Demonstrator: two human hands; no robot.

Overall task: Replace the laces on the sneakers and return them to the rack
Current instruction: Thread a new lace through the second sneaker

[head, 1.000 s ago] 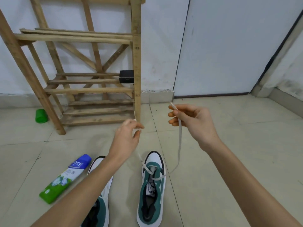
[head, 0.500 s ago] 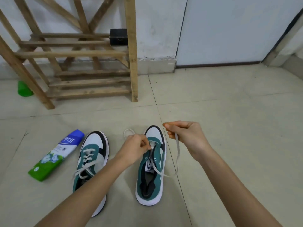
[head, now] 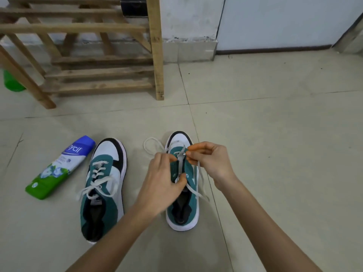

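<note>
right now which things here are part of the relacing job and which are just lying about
Job: half-laced sneaker, white lace, laced sneaker, wooden rack.
Lying about: blue-and-green bottle, green object beside the rack, black box on the rack.

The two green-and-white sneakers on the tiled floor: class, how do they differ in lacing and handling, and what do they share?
The left green-and-white sneaker is laced up several rows; the right sneaker is threaded only near the toe, its white lace trailing loose. The left sneaker is untouched; the left hand holds the right sneaker's upper while the right hand pinches the lace tip. Both rest on the tiled floor, toes toward the wooden rack.
</note>
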